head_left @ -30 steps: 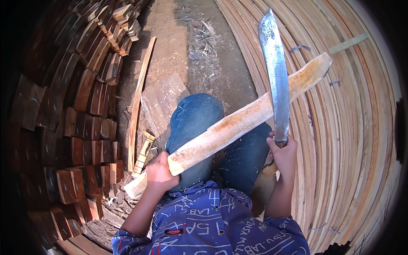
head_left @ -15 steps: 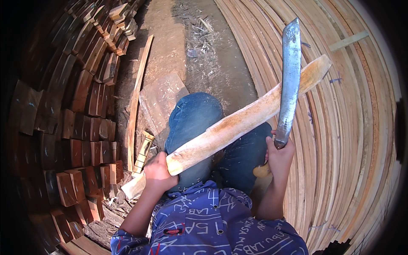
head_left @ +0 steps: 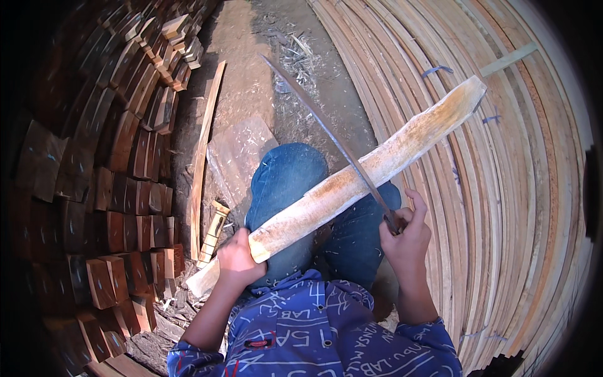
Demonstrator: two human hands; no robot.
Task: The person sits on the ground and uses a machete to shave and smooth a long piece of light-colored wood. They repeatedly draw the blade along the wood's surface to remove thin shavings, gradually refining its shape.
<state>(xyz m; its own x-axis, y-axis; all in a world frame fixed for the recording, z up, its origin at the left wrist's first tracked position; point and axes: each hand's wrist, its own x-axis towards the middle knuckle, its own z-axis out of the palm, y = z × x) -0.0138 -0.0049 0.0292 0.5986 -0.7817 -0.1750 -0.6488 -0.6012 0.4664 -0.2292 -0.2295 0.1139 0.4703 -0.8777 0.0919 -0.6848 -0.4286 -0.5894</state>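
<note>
My left hand (head_left: 240,259) is closed around the lower end of a long, pale wooden plank (head_left: 352,182) with brown patches. The plank slants up to the right across my knees, its far end above the stacked boards. My right hand (head_left: 407,235) grips the handle of a machete (head_left: 326,131); most of the handle is hidden in the fingers, and the index finger sticks up. The blade crosses over the plank, seen edge-on as a thin dark line, its tip pointing to the upper left. Whether blade and plank touch, I cannot tell.
Dark-ended timber blocks (head_left: 119,226) are stacked high on the left. Long curved-looking boards (head_left: 496,207) fill the right side. A thin wooden strip (head_left: 208,157), a yellowish slotted piece (head_left: 213,234) and a flat board (head_left: 239,154) lie on the ground, with shavings (head_left: 300,60) farther off.
The machete has swung from upright at the right to slanting left, and its blade has turned from broadside to edge-on. The right index finger has lifted. The plank has barely shifted.
</note>
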